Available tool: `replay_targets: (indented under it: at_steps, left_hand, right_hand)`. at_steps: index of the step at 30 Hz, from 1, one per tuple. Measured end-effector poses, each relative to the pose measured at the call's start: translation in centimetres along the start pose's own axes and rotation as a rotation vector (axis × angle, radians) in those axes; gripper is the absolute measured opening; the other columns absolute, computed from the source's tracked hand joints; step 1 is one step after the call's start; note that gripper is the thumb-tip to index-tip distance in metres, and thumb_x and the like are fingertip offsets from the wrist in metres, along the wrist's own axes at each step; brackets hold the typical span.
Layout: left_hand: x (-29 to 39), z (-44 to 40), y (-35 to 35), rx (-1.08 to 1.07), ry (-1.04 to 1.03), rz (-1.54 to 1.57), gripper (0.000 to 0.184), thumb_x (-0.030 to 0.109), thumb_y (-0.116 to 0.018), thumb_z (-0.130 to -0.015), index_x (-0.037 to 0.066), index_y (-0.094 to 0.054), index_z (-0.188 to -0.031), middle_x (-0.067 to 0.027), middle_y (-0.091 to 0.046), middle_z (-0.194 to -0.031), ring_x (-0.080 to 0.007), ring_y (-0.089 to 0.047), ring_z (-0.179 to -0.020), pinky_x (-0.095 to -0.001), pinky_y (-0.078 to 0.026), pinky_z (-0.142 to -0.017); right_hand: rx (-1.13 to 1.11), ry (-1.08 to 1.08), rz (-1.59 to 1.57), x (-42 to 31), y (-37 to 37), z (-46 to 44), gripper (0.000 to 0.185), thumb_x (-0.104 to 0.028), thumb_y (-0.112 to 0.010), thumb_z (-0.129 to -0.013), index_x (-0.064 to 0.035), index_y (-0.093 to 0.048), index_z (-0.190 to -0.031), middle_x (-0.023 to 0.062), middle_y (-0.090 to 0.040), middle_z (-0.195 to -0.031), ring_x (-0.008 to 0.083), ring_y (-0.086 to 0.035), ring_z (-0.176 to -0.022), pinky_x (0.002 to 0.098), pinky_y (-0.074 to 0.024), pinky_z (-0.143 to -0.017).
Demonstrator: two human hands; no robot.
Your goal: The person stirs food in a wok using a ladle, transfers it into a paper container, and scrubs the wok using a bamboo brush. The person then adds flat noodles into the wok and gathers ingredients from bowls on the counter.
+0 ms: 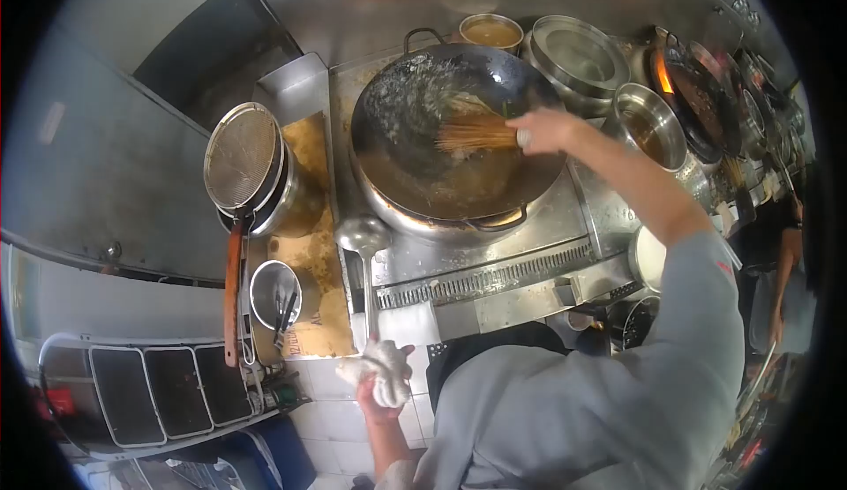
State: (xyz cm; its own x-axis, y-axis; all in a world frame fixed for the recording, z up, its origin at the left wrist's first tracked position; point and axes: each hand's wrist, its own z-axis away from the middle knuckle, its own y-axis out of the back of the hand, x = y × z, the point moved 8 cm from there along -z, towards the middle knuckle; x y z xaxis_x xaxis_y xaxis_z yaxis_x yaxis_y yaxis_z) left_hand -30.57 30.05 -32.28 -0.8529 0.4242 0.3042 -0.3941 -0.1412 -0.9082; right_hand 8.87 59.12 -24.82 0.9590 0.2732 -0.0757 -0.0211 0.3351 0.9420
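My right hand (543,133) is closed round a bamboo wok brush (481,134), its bristles down inside a large black wok (397,186). Wet, pale residue and some murky liquid show on the wok's inner wall. Low in the view, my left hand (386,397) grips a bunched white cloth (388,375). A steel ladle (363,236) lies with its bowl beside the stove, and its handle runs down to that cloth. Whether my fingers also hold the handle, I cannot tell.
Left of the wok, a mesh strainer (243,157) with a wooden handle rests on a steel pot (298,199). Below stands a small steel pot (275,294) holding utensils. Steel pots (651,124) line the right side, near a flame (662,71). Another person's arm (785,269) shows far right.
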Motion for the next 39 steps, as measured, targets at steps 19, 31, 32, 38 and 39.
replay_targets:
  at_steps: [19,31,32,38,39]
  left_hand:
    - [0.0,1.7,-1.2,-0.074,-0.297,-0.413,0.086,0.05,-0.066,-0.074,0.003,-0.029,-0.136,-0.0194,-0.05,-0.105,-0.0257,-0.053,-0.073,-0.0397,-0.051,-0.055]
    - [-2.8,1.6,-2.3,-0.017,0.143,-0.271,0.1,0.012,-0.08,-0.048,-0.003,-0.032,-0.134,-0.0171,-0.055,-0.11,-0.0323,-0.06,-0.08,-0.0445,-0.054,-0.054]
    - [-2.4,1.9,-1.8,0.016,0.128,-0.308,0.103,0.016,-0.081,-0.048,-0.004,-0.03,-0.135,-0.0177,-0.055,-0.109,-0.0326,-0.06,-0.078,-0.0435,-0.053,-0.051]
    - [-4.9,-4.1,-5.8,-0.024,0.161,-0.44,0.09,0.028,-0.074,-0.059,0.002,-0.033,-0.135,-0.0215,-0.057,-0.086,-0.0295,-0.06,-0.064,-0.037,-0.051,-0.049]
    - [-5.7,-5.4,-6.4,-0.003,0.195,-0.459,0.084,0.027,-0.071,-0.065,0.002,-0.033,-0.135,-0.0209,-0.058,-0.088,-0.0285,-0.061,-0.067,-0.0359,-0.052,-0.054]
  right_hand:
    - [0.058,0.105,-0.171,-5.5,-2.8,-1.9,0.069,-0.023,-0.069,-0.07,-0.0133,-0.046,-0.135,0.015,-0.062,-0.114,0.0312,-0.06,-0.105,0.0396,-0.049,-0.088]
    - [-0.33,0.143,-0.477,-8.9,-1.5,5.3,0.077,-0.027,-0.072,-0.07,-0.0166,-0.041,-0.14,0.0153,-0.062,-0.117,0.0235,-0.06,-0.104,0.0325,-0.0446,-0.093]
    - [-0.364,0.192,-0.374,-7.0,-0.1,7.5,0.077,-0.026,-0.073,-0.07,-0.0168,-0.041,-0.14,0.015,-0.06,-0.12,0.0238,-0.059,-0.107,0.0329,-0.0443,-0.094]
    - [-0.335,-0.061,-0.423,-8.3,2.9,-0.5,0.075,-0.022,-0.071,-0.073,-0.027,-0.039,-0.14,0.0143,-0.06,-0.108,0.0268,-0.065,-0.079,0.0348,-0.0552,-0.048]
    - [-0.33,-0.072,-0.462,-8.4,2.0,-0.2,0.075,-0.023,-0.071,-0.072,-0.0271,-0.039,-0.14,0.0142,-0.061,-0.109,0.027,-0.065,-0.082,0.0359,-0.0557,-0.053]
